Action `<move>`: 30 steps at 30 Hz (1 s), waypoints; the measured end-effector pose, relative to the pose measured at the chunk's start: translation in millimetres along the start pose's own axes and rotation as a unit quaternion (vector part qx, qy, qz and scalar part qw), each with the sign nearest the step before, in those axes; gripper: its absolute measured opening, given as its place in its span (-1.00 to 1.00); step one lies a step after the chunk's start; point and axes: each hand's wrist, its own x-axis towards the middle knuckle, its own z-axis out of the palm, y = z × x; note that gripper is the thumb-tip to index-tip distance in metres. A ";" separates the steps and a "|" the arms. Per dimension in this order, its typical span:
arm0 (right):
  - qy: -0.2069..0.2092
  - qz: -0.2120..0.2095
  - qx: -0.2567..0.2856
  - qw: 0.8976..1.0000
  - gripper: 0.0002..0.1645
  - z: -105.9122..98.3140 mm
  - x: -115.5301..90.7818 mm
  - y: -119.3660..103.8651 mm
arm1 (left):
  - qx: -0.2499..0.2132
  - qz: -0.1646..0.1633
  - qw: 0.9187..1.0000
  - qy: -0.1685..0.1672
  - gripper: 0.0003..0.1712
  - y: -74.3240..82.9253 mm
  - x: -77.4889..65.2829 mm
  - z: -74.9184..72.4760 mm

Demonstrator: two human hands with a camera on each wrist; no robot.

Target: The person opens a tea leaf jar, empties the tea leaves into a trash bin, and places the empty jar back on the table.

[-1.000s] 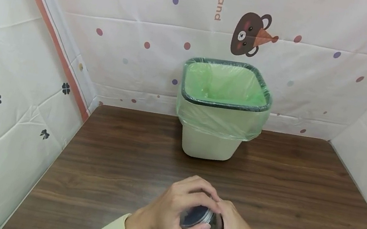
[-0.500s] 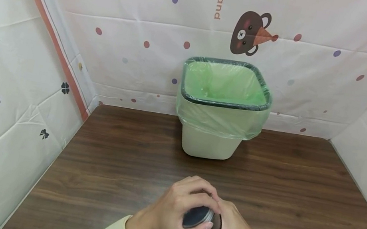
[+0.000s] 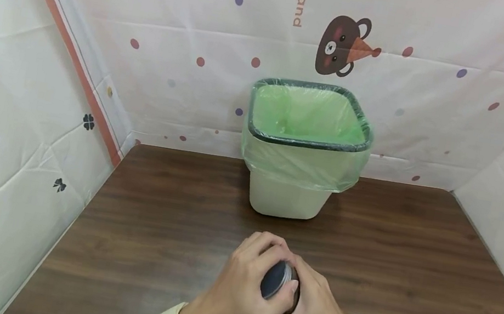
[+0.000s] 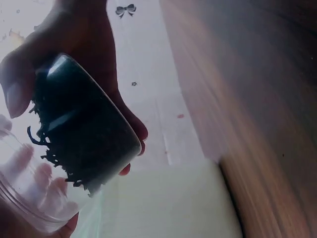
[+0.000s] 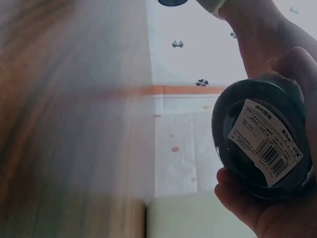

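Both hands hold a clear jar (image 4: 84, 129) of dark, shredded bits like tea leaves, tilted just above the near part of the table. My left hand (image 3: 241, 283) grips one end, thumb and fingers curled round the edge; that round end looks dark with a pale ridged rim in the head view. My right hand (image 3: 313, 312) wraps the other end. In the left wrist view, a clear ridged stretch of the jar shows fingers through it. A printed label (image 5: 267, 144) with a barcode covers the jar's base in the right wrist view.
Farther back on the brown wooden table (image 3: 164, 203) stands a pale bin (image 3: 287, 199) with a dark rim and a green plastic liner. Patterned cloth (image 3: 184, 84) hangs behind the table and along both sides.
Both hands and the jar have shifted a little away from the body. The right thumb, earlier visible along the jar's near side, has moved lower and is now mostly hidden behind the left hand.
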 end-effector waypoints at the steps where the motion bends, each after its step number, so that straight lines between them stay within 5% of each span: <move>1: 0.001 -0.001 0.000 1.000 0.17 0.8 0.0 0.7 | 0.001 -0.006 1.000 0.001 -0.79 -0.3 -0.7 1.1; 15: 0.050 -0.030 -0.086 0.995 0.24 6.2 0.3 5.8 | 0.011 -0.075 0.997 -0.005 -0.77 -2.4 -6.3 5.9; 30: 0.048 -0.032 -0.083 0.995 0.18 0.6 0.3 6.3 | -0.001 -0.082 0.997 -0.017 -0.72 2.4 -2.4 2.9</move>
